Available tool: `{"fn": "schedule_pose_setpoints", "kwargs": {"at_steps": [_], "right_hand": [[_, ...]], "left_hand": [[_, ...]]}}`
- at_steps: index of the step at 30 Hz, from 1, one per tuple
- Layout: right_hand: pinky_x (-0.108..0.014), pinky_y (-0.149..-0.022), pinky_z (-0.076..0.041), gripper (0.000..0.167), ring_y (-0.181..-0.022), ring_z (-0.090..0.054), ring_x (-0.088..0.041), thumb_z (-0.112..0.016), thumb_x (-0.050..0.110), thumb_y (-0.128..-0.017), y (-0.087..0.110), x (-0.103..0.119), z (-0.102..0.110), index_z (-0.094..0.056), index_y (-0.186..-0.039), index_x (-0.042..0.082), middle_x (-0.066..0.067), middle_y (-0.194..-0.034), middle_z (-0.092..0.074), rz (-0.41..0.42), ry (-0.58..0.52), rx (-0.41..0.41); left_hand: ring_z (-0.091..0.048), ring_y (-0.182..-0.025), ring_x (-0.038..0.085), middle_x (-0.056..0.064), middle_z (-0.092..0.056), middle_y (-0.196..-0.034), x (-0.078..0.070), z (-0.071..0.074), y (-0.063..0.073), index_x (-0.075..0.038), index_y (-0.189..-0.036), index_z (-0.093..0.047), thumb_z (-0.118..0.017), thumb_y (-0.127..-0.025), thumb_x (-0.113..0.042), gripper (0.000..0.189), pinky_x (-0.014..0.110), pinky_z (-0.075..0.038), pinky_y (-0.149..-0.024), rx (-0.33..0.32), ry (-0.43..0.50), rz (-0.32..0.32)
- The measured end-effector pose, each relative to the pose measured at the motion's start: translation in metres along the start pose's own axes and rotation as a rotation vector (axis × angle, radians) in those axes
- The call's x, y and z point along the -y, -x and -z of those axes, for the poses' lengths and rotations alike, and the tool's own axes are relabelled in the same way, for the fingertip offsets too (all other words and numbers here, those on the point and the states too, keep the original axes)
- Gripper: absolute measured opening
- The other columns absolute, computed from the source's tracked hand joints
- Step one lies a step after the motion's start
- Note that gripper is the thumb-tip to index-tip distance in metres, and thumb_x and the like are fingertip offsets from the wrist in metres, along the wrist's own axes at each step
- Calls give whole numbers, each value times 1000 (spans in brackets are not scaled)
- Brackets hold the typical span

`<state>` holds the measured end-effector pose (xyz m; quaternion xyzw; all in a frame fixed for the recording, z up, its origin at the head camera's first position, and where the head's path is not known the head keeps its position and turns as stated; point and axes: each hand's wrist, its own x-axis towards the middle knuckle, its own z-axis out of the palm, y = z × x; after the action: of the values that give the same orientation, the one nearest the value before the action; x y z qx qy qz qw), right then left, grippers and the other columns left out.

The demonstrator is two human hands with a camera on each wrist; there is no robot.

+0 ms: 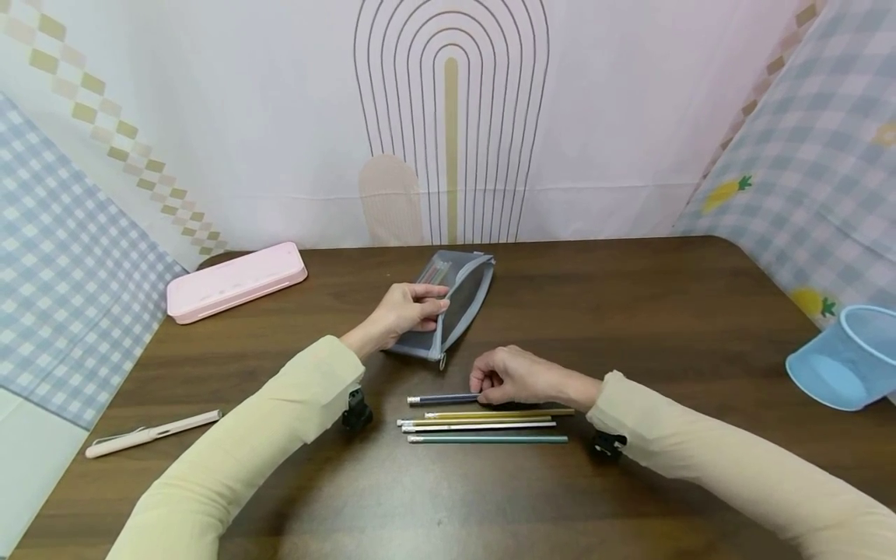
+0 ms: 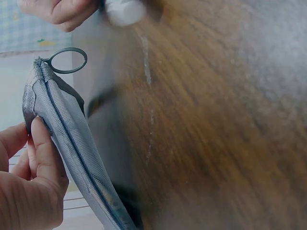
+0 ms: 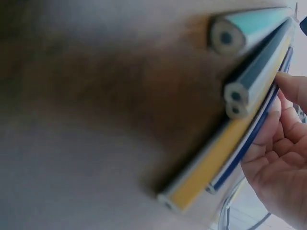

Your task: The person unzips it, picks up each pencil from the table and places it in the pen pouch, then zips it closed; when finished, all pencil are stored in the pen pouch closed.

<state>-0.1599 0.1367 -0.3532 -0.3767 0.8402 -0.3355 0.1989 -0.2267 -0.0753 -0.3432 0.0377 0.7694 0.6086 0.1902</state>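
My left hand (image 1: 402,313) pinches the edge of a grey mesh zip pouch (image 1: 479,292), whose mouth gapes to the right. Several thin sticks show through its mesh at the back. In the left wrist view, thumb and fingers grip the pouch (image 2: 76,129) near its ring pull (image 2: 69,61). My right hand (image 1: 521,377) pinches a dark blue pencil (image 1: 441,400), the farthest of a group in front of the pouch. Nearer me lie yellow pencils (image 1: 560,412), a whitish one and a teal pencil (image 1: 490,440). The right wrist view shows the blue pencil (image 3: 235,163) alongside a yellow pencil (image 3: 192,179).
A pink pencil case (image 1: 238,284) lies at the back left. Toward the front left is a white pen (image 1: 157,432). A light blue basket (image 1: 833,369) leans at the right edge of the brown table (image 1: 630,303). Patterned cloth hangs behind and at both sides.
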Motion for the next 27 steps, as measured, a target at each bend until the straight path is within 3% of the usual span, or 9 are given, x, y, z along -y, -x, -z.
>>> {"fn": "schedule_pose_setpoints", "kwargs": {"at_steps": [6,10,17,24,27], "right_hand": [[-19,-58,-48,2,-65,-52,-4,-66,4,-84,4,0,10,-65,-84,4,4,-73,-60,0,-49,-120],[-20,-60,-49,5,-67,-53,-8,-64,1,-86,5,-3,15,-63,-91,-1,-3,-78,-62,-42,-165,-227],[-23,-62,-52,24,-72,-54,-11,-60,6,-91,1,-11,20,-58,-111,-8,-8,-87,-61,-281,-449,-378],[-17,-59,-51,27,-67,-54,-9,-55,7,-94,-10,-20,22,-51,-116,-7,2,-77,-58,-456,-693,-387],[-16,-55,-50,26,-63,-57,-7,-55,8,-94,-18,-21,24,-50,-117,-4,3,-77,-58,-499,-761,-386]], "left_hand": [[-58,-74,2,21,-61,-121,0,-1,-1,-2,-127,-58,-61,-92,-10,36,17,-54,-63,-1,5,-9],[-58,-70,2,21,-63,-116,0,0,0,-1,-126,-59,-60,-92,-9,35,17,-54,-62,-9,3,-11],[-58,-73,2,15,-65,-111,0,0,0,-1,-125,-59,-61,-91,-9,35,19,-55,-65,-14,4,-6],[-58,-73,1,6,-66,-100,1,-1,-1,0,-126,-58,-61,-91,-7,36,19,-55,-65,-11,27,-16],[-59,-73,2,8,-66,-103,0,-1,-1,0,-126,-58,-62,-91,-7,36,19,-55,-65,-9,26,-19]]}}
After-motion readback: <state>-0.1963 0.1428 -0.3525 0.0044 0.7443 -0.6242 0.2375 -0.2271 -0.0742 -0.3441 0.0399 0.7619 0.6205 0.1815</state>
